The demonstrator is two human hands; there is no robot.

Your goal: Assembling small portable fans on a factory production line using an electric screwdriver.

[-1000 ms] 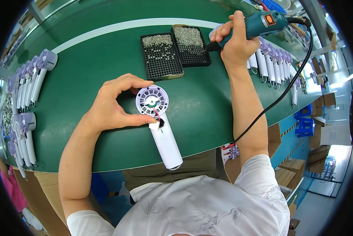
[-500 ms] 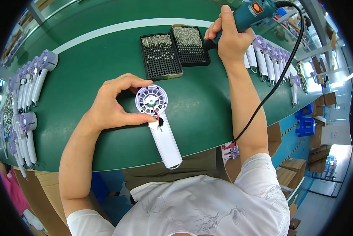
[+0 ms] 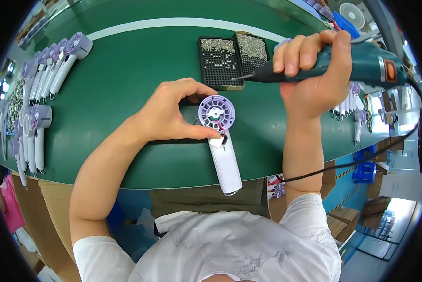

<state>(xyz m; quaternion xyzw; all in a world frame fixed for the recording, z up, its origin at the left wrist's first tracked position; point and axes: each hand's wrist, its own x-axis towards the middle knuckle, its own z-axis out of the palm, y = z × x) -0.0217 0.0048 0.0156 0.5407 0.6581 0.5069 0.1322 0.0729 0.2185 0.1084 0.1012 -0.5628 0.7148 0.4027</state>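
Observation:
My left hand [image 3: 175, 113] grips a handheld fan [image 3: 226, 167] by its round lilac head, with thumb and fingers around the rim. A white motor hub, red wires and a small white connector show at the open head, and the white handle points toward me. In my right hand [image 3: 316, 70] is a teal electric screwdriver [image 3: 368, 66], held in a closed grip and lying nearly level. Its thin bit points left over the front of a black screw tray [image 3: 221, 70]; whether a screw sits on the tip is too small to tell.
A second black screw tray [image 3: 253, 47] stands beside the first. Several similar fans [image 3: 63, 70] lie in rows at the left, and more fans [image 3: 347, 103] at the right. The screwdriver's black cord [image 3: 352, 164] hangs across my right forearm. Cardboard boxes [image 3: 344, 218] stand right of the green table [image 3: 173, 164].
The screwdriver has swung from pointing down by the far tray to nearly level, its bit now over the nearer-left tray. My view has shifted, and the fan stays in my left hand.

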